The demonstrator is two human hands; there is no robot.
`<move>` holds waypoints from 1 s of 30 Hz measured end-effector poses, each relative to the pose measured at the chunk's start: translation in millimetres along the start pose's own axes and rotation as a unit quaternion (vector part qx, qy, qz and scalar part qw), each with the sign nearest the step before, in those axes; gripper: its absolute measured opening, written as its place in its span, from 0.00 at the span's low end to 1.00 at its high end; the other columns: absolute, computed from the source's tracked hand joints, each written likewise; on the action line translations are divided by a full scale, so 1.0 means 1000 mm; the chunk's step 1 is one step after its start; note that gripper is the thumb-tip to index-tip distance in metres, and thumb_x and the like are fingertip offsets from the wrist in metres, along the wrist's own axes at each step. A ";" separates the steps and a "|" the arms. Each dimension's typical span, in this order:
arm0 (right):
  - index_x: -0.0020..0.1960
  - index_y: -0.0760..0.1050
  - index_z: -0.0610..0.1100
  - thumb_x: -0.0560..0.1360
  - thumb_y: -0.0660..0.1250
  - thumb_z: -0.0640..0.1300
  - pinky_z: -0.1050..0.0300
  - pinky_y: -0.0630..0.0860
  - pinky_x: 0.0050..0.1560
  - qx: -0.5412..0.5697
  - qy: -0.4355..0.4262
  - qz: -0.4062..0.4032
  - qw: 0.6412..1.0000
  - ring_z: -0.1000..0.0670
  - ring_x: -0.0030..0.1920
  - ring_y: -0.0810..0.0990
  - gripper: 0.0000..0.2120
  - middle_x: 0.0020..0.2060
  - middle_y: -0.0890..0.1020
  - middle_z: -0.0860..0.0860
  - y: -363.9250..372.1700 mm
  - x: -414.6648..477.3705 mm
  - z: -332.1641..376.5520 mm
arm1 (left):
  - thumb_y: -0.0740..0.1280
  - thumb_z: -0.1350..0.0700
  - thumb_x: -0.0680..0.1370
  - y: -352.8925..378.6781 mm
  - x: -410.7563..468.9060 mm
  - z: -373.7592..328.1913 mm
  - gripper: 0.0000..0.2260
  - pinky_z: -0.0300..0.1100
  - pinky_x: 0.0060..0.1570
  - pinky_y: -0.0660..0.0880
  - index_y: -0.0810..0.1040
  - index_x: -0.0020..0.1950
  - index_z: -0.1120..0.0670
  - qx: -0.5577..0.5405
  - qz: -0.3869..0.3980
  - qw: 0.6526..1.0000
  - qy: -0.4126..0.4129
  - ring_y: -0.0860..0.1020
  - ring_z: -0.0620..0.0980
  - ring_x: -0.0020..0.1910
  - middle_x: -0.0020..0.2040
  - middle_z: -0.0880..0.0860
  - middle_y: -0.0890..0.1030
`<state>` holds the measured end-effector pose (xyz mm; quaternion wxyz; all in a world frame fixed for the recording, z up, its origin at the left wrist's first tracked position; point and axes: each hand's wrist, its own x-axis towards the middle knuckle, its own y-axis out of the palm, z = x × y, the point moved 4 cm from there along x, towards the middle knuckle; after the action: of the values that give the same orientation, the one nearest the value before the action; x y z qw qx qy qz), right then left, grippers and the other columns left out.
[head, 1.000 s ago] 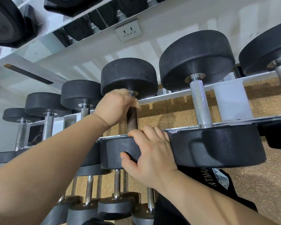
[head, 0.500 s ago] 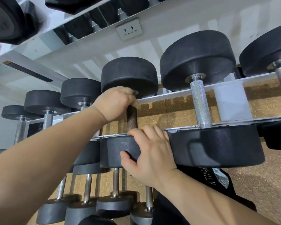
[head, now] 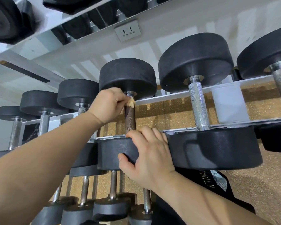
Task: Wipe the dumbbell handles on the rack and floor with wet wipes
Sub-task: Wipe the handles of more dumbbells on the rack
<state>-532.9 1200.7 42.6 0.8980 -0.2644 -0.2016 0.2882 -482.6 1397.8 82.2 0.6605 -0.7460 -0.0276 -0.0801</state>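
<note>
While your left grip [head: 107, 104] pinches the crumpled wipe [head: 131, 102] against the far end of the dark handle [head: 130, 119], just under the far head [head: 127, 75], your right grip [head: 149, 153] is curled over the near head [head: 115, 153] of the same dumbbell, fingers on its top edge and thumb on its face. The dumbbell lies across the rack [head: 169, 97]. Bunched into a small wad, the wipe touches only one side of the bar, so each stroke likely covers little. Wrap it round the handle as far as your fingers allow, then draw it down the full length toward your right grip, twisting as you go so the knurling is cleaned all round. Use the right grip to steady the head, or roll the dumbbell a little to bring the hidden underside up. Mind the collar by each head, where grime probably gathers. The wipe looks yellowed; a fresh one may serve better for the bright handle [head: 199, 108] beside it.
</note>
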 end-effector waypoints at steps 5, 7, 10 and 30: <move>0.60 0.77 0.51 0.69 0.64 0.63 0.47 0.70 0.57 -0.011 0.004 0.018 1.000 0.47 0.52 0.73 0.25 0.49 0.75 0.53 0.000 0.000 0.001 | 0.69 0.61 0.77 0.004 -0.005 -0.005 0.07 0.46 0.41 0.79 0.86 0.51 0.58 0.008 -0.045 0.999 -0.016 0.81 0.57 0.40 0.39 0.55 0.81; 0.60 0.77 0.50 0.69 0.64 0.63 0.47 0.70 0.57 -0.015 0.002 0.018 1.000 0.47 0.52 0.73 0.25 0.49 0.75 0.53 0.000 0.000 0.001 | 0.72 0.63 0.76 0.000 -0.003 -0.007 0.06 0.38 0.45 0.76 0.87 0.50 0.57 -0.021 0.010 0.999 0.031 0.81 0.52 0.41 0.41 0.52 0.83; 0.60 0.77 0.49 0.69 0.65 0.62 0.46 0.71 0.56 -0.016 -0.002 0.014 1.000 0.47 0.52 0.73 0.25 0.49 0.75 0.53 -0.001 0.000 0.001 | 0.74 0.65 0.74 -0.003 -0.006 -0.011 0.08 0.24 0.49 0.69 0.88 0.49 0.53 -0.097 0.133 0.984 0.061 0.79 0.39 0.42 0.42 0.46 0.83; 0.66 0.73 0.57 0.76 0.60 0.66 0.52 0.70 0.65 -0.060 0.048 0.198 0.977 0.53 0.60 0.72 0.23 0.56 0.76 0.59 0.000 0.046 0.050 | 0.70 0.62 0.79 -0.040 -0.142 -0.012 0.06 0.41 0.49 0.79 0.86 0.52 0.55 -0.477 -0.280 0.719 -0.422 0.83 0.47 0.47 0.47 0.51 0.87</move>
<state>-524.1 1247.4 90.8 0.8141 -0.3663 -0.1183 0.4349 -629.5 1400.0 100.9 0.0853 -0.8771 -0.4689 0.0592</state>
